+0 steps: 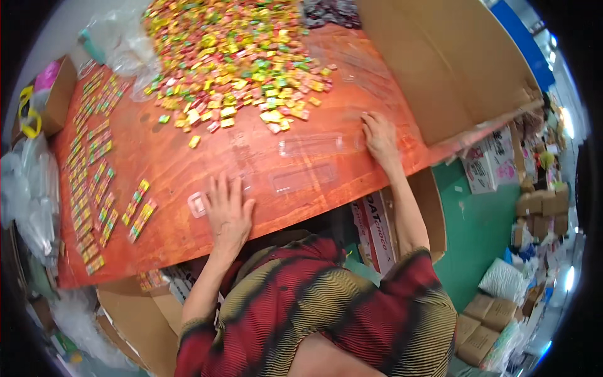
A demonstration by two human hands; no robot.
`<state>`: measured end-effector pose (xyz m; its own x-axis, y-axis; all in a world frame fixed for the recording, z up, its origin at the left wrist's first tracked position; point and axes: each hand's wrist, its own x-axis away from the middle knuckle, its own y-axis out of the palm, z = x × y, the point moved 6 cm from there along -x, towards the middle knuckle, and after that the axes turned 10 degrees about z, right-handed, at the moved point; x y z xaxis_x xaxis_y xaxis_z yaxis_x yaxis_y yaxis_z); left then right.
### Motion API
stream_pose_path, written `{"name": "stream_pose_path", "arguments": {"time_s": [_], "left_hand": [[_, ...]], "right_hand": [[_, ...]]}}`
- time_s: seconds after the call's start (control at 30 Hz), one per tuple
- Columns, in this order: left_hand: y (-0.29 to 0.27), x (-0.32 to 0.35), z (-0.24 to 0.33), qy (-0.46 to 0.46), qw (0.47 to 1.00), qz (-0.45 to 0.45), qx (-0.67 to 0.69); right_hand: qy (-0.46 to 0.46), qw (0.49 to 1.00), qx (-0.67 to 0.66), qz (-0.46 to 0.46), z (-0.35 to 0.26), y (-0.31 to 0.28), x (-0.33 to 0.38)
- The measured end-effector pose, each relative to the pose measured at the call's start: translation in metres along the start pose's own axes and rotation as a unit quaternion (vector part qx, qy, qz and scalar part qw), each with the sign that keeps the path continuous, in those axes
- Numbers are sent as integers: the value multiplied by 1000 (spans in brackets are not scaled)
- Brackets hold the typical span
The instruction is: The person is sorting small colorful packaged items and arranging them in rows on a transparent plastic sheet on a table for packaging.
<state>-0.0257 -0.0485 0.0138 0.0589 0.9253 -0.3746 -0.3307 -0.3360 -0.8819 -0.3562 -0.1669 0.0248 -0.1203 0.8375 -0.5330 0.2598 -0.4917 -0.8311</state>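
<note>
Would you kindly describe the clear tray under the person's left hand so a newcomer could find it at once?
Start at the orange table, with its heap of bright wrapped candies at the far end. Near the table's front edge, the left hand lies flat on a clear plastic tray. Unlike the two uncovered trays to its right, only its end shows.

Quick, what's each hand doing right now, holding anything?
Left hand: open, flat on a clear plastic tray, gripping nothing.
Right hand: open, fingertips resting by another clear tray, holding nothing.

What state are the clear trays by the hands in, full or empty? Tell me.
Empty: the clear trays show only orange table through them; candies lie apart.
</note>
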Motion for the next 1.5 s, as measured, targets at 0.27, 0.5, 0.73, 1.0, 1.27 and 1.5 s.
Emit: {"name": "stream_pose_path", "arguments": {"time_s": [0.27,0.5,0.73,1.0,1.27,1.5], "left_hand": [[7,-11,0,-4,999,-31,17],[-14,-55,-43,-28,991,123,35],[8,-110,-89,-85,991,100,29],[11,-94,-68,18,992,93,85],[-11,-147,-134,-52,980,190,3],[18,-130,-121,-19,991,97,95]], "right_hand": [[-112,973,-196,-46,-143,-23,17],[-196,978,-48,-51,-188,-7,20],[-166,964,-198,-57,-234,38,-60],[-182,958,-190,-112,-265,98,-75],[-167,955,-206,-135,-278,77,-89],[-235,940,-227,-95,-303,91,-65]]}}
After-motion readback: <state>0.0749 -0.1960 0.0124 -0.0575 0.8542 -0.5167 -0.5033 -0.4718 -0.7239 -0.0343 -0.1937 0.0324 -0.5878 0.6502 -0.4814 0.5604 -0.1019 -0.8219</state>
